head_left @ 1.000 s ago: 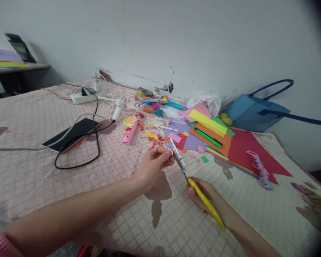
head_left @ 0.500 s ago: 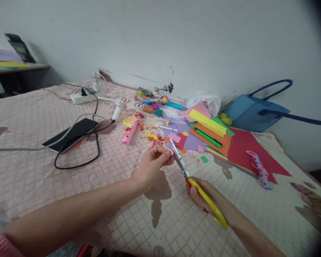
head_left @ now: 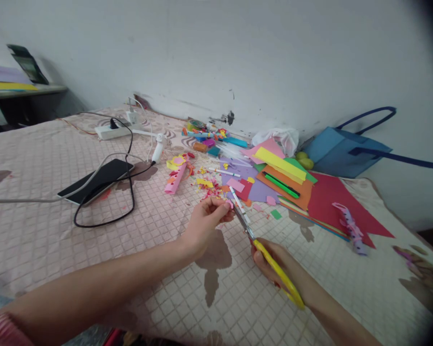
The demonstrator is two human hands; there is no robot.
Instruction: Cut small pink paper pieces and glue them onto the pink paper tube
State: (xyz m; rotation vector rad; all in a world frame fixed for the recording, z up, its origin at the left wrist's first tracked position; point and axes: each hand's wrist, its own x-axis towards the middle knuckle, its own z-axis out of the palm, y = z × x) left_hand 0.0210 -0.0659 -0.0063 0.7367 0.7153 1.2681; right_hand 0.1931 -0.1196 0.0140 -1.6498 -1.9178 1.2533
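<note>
Between the thumb and fingers of my left hand (head_left: 209, 221) is a small piece of pink paper (head_left: 230, 203), mostly covered by the fingertips. My right hand (head_left: 274, 262) is wrapped round the handles of yellow-handled scissors (head_left: 279, 274). The metal blades point up and left, their tips at the pink piece beside my left fingertips. Just behind the blades lies a white marker (head_left: 237, 197). Small red and yellow paper scraps (head_left: 211, 187) are scattered beyond my left hand.
Coloured sheets (head_left: 288, 185) with a green pen (head_left: 281, 185) lie right of centre, near a blue bag (head_left: 346, 151). A rolled pink paper (head_left: 175, 179) lies left of the scraps. Farther left are a black device (head_left: 97, 180), cables and a power strip (head_left: 111, 131). A spotted roll (head_left: 353, 233) is at right.
The scissors' handles have drawn slightly closer together and shifted a little left in my right hand. My left hand has stayed almost still with the pink piece.
</note>
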